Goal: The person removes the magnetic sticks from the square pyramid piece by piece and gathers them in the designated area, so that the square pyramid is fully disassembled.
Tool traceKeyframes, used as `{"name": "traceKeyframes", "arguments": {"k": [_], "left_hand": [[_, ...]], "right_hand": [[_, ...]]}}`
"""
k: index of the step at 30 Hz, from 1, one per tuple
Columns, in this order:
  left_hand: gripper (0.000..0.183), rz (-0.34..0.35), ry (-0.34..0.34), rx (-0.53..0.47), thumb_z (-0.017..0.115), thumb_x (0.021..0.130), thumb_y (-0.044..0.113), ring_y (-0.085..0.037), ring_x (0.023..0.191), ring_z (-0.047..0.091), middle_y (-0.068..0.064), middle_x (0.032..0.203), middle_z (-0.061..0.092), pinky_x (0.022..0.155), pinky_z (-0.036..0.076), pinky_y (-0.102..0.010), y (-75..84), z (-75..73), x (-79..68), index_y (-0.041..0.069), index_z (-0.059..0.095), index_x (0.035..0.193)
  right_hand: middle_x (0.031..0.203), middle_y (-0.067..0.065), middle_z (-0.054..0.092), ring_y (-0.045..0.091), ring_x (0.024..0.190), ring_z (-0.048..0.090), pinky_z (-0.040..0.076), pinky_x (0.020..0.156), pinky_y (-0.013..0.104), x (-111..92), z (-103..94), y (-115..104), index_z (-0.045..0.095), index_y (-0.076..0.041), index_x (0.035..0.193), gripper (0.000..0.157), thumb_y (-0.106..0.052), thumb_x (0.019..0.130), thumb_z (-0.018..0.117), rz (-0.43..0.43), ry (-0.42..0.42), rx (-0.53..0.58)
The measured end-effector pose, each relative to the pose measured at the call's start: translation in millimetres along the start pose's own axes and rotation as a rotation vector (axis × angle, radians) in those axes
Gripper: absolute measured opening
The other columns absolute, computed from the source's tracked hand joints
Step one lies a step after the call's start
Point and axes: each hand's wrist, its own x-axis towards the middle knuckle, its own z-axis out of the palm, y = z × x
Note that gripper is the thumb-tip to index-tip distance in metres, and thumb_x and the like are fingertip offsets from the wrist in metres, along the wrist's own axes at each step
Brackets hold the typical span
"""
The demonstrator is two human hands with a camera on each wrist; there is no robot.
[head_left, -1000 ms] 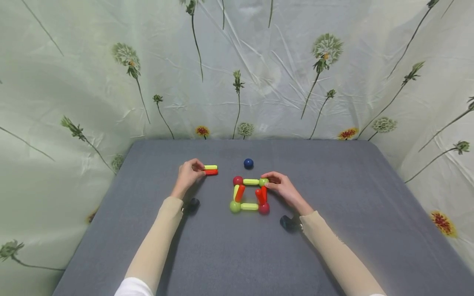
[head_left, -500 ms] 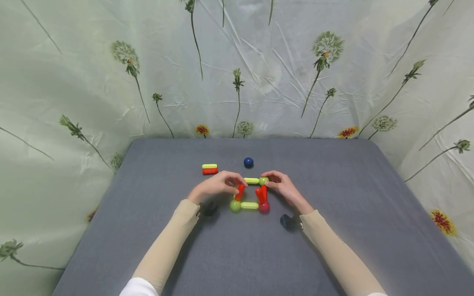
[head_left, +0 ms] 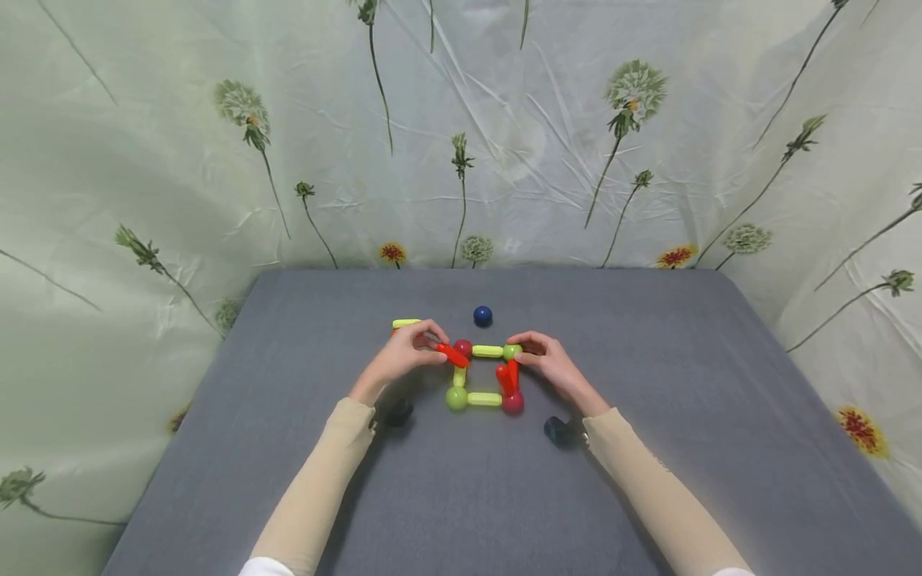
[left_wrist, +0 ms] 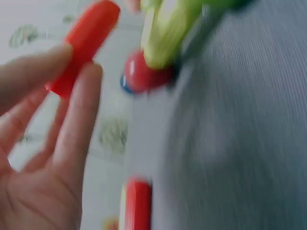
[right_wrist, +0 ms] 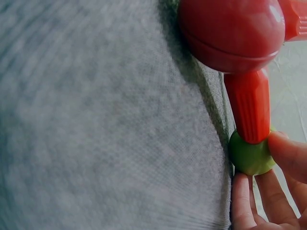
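A square of balls and rods lies on the table, with a red ball and a green ball at the far corners. At the near corners are another green ball and another red ball. Yellow rods form three sides, a red rod the right one. From the near red ball a second red rod stands up. My left hand pinches a loose red rod between thumb and fingers, over the left side. My right hand grips the far green ball.
Behind the square sits a dark blue ball. A yellow rod and a red rod lie side by side at the back left, partly behind my left hand in the head view. A flowered curtain hangs beyond the grey table.
My left hand has come from the pair of rods at the left to the square, then drawn the upright red rod off the near green ball, leftward. The right hand has stayed put.
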Motion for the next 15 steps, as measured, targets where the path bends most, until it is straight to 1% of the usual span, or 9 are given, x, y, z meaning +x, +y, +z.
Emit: {"name": "traceKeyframes", "arguments": {"k": [2,4,5,6,8,11,12,15], "left_hand": [[0.018,-0.052,0.114,0.039,0.072,0.081,-0.001,-0.023,0.084,0.063,-0.012,0.097,0.062,0.072,0.051,-0.03,-5.8,-9.7,-5.2,0.001,0.061,0.095],[0.018,-0.107,0.222,0.106,0.074,0.079,-0.001,-0.02,0.078,0.062,-0.012,0.092,0.063,0.067,0.049,-0.028,-11.6,-18.7,-9.9,0.001,0.062,0.093],[0.019,-0.138,0.268,0.142,0.075,0.079,0.0,-0.019,0.076,0.061,-0.011,0.091,0.064,0.065,0.048,-0.028,-13.7,-22.4,-11.9,0.001,0.063,0.092],[0.019,-0.168,0.299,0.158,0.075,0.078,0.0,-0.019,0.075,0.06,-0.011,0.09,0.064,0.063,0.048,-0.028,-15.7,-25.6,-13.4,0.001,0.063,0.092],[0.019,-0.215,0.342,0.194,0.076,0.078,0.0,-0.019,0.073,0.06,-0.012,0.088,0.065,0.062,0.047,-0.028,-20.3,-30.2,-14.3,0.001,0.063,0.091],[0.018,-0.265,0.379,0.238,0.076,0.077,0.0,-0.019,0.073,0.06,-0.012,0.088,0.065,0.062,0.046,-0.026,-26.3,-33.8,-13.0,0.001,0.063,0.09],[0.018,-0.276,0.391,0.255,0.077,0.077,0.0,-0.019,0.072,0.059,-0.012,0.087,0.065,0.062,0.046,-0.026,-27.8,-34.5,-12.2,0.001,0.063,0.089],[0.017,-0.28,0.42,0.319,0.077,0.077,0.0,-0.021,0.072,0.058,-0.012,0.085,0.065,0.062,0.046,-0.027,-29.9,-35.5,-10.0,0.001,0.064,0.087]], "right_hand": [[0.122,0.02,0.057,0.031,0.11,0.053,0.042,0.099,0.039,0,-0.2,1,0.057,0.005,0.122,0.029,-0.001,0.093,0.057,-0.005,0.0,-0.01],[0.121,0.019,0.058,0.03,0.11,0.053,0.042,0.098,0.039,0,-0.5,2,0.058,0.005,0.122,0.029,-0.001,0.093,0.058,-0.008,0.005,-0.008],[0.121,0.019,0.058,0.03,0.11,0.054,0.042,0.098,0.039,0,-0.9,2,0.058,0.005,0.121,0.029,-0.001,0.093,0.058,-0.013,0.005,-0.006],[0.121,0.02,0.058,0.031,0.11,0.053,0.042,0.098,0.039,-1,-1.3,2,0.058,0.005,0.121,0.029,0.0,0.093,0.057,-0.019,0.003,-0.007],[0.121,0.02,0.058,0.032,0.111,0.054,0.042,0.098,0.04,-2,-1.6,1,0.058,0.006,0.121,0.028,0.001,0.093,0.057,-0.023,0.008,-0.001],[0.12,0.019,0.058,0.03,0.11,0.054,0.042,0.098,0.041,-1,-1.6,1,0.059,0.004,0.12,0.028,0.0,0.093,0.057,-0.016,0.013,0.002],[0.12,0.018,0.058,0.03,0.11,0.054,0.042,0.098,0.041,-1,-1.1,1,0.059,0.004,0.12,0.028,0.0,0.093,0.057,-0.014,0.012,0.0],[0.12,0.017,0.059,0.029,0.109,0.054,0.042,0.098,0.041,0,0.0,2,0.059,0.003,0.12,0.028,-0.001,0.093,0.058,-0.01,0.012,-0.003]]}}
